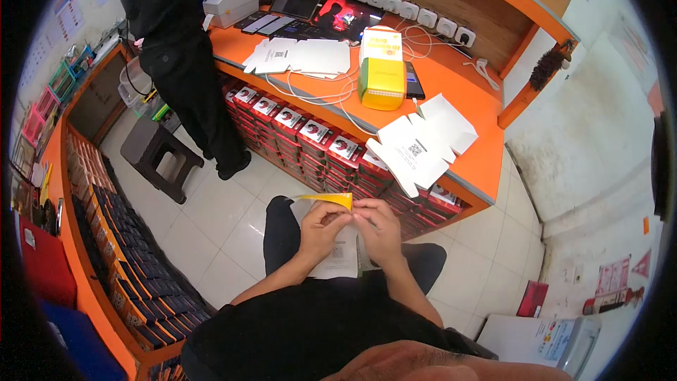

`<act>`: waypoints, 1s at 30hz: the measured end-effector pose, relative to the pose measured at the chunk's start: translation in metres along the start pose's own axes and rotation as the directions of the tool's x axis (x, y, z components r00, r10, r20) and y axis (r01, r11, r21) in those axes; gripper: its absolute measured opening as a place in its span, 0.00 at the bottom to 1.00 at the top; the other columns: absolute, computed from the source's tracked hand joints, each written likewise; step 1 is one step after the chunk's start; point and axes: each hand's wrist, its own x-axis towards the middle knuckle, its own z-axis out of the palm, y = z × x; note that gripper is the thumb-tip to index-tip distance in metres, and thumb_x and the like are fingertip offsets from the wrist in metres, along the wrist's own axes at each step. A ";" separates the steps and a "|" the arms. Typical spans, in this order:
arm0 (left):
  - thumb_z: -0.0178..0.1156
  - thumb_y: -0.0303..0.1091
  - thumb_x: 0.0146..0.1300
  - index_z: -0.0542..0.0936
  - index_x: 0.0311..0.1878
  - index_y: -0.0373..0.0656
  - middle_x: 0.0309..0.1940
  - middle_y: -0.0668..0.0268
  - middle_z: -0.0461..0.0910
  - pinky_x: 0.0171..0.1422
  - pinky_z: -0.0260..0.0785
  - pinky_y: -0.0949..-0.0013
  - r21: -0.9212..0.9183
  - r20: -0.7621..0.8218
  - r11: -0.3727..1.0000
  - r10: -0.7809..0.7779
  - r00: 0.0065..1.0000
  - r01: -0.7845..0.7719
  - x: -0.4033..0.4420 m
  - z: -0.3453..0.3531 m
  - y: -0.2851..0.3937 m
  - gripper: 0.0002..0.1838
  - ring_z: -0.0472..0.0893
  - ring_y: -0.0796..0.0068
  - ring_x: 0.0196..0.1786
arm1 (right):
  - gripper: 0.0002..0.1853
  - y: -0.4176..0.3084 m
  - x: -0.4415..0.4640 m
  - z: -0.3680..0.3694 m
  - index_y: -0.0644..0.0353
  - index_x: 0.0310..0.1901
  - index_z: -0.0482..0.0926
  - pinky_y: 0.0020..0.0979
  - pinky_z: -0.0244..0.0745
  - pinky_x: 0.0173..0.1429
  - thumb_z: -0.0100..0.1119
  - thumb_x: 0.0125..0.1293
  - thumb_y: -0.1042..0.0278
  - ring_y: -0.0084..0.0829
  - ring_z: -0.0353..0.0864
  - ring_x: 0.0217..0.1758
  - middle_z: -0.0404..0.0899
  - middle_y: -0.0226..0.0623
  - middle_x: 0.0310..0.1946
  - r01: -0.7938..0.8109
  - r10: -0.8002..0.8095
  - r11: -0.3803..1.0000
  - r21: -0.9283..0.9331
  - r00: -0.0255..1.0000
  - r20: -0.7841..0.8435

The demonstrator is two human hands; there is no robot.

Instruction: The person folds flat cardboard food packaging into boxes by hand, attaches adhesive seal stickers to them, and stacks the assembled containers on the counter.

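Observation:
Above my lap, both hands pinch a yellow and white folded card piece [338, 200]. My left hand [323, 229] is closed on its lower edge, thumb against fingers. Close beside it, my right hand [376, 224] is closed at the piece's right end. A white sheet with a printed code [340, 255] lies on my lap below the hands. On the orange desk [451, 74] ahead stand a yellow box [383, 83] and a white and yellow box [381, 42]. Unfolded white cartons [417, 147] rest at the desk's front edge.
A person in dark clothes [187, 63] stands at the left, near a dark stool [159, 152]. Stacked red boxes [310, 129] fill the space under the desk. A label printer [231, 4], cables and phones are on the desk. Boxes line the left shelf [120, 254].

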 end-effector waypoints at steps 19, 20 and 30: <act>0.64 0.22 0.70 0.80 0.52 0.38 0.52 0.64 0.77 0.49 0.80 0.70 -0.200 0.105 0.966 -0.148 0.983 0.167 0.004 0.004 0.004 0.09 0.80 0.74 0.54 | 0.10 0.003 -0.003 0.011 0.65 0.45 0.81 0.38 0.78 0.63 0.69 0.63 0.79 0.45 0.82 0.60 0.79 0.50 0.57 0.104 -0.111 0.993 -0.065 0.985 -0.129; 0.65 0.23 0.70 0.80 0.51 0.38 0.53 0.65 0.76 0.48 0.80 0.71 -0.175 0.118 0.972 -0.134 0.984 0.153 0.004 0.005 0.008 0.09 0.79 0.75 0.55 | 0.11 0.005 -0.003 0.013 0.65 0.46 0.81 0.40 0.78 0.64 0.69 0.63 0.79 0.48 0.82 0.61 0.78 0.51 0.58 0.123 -0.131 0.990 -0.065 0.981 -0.146; 0.64 0.14 0.57 0.82 0.41 0.36 0.41 0.58 0.83 0.56 0.78 0.65 0.515 0.150 0.802 0.265 0.952 -0.305 -0.004 -0.017 0.009 0.10 0.86 0.56 0.49 | 0.14 0.024 -0.007 -0.002 0.68 0.60 0.76 0.35 0.76 0.63 0.54 0.75 0.75 0.32 0.81 0.58 0.82 0.44 0.55 -0.394 0.455 0.736 0.551 0.890 0.028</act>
